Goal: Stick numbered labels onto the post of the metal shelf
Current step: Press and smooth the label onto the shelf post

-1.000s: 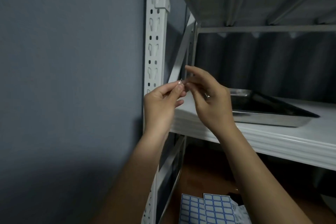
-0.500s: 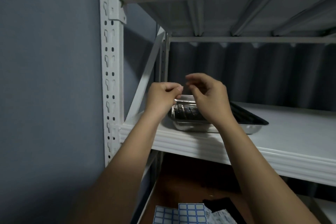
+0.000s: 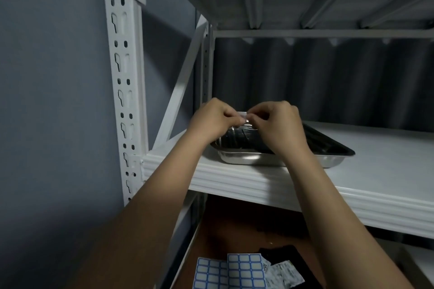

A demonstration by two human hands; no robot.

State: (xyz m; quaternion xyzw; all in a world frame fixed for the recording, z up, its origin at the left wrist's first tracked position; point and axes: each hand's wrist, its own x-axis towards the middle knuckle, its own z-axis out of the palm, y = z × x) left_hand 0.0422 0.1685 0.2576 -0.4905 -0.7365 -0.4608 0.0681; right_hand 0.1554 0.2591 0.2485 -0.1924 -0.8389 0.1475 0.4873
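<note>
Blue-bordered label sheets [image 3: 234, 273] lie nearest, low in the view on the brown surface under the shelf, with some crumpled printed paper [image 3: 283, 274] just to their right. None of them is being touched.

Above these, both forearms reach up over the white shelf edge [image 3: 234, 178]. The left hand [image 3: 212, 122] and right hand [image 3: 278, 124] meet fingertip to fingertip above a steel tray [image 3: 328, 159], and between them they pinch a small pale label [image 3: 243, 115]. Its long axis runs left to right, from one hand's fingertips to the other's. Both hands have the fingers curled in, thumb against forefinger on the label's ends; whether the backing is off, or any number is written on it, is too small to tell.

What the next move depends on is the post [image 3: 122, 91]. It stands upright to the left of the hands, well apart from them, with its slotted face towards the camera. The left hand is the nearer of the two. No label shows on the stretch of post in view.

My judgement is that the label must travel left and probably turn from lying crosswise to suit the narrow upright face, kept clear of the slots. A likely risk is the sticky side folding on itself or catching a fingertip in transit.

Farthest back, a diagonal brace [image 3: 180, 87] and dark corrugated wall close the bay.
</note>
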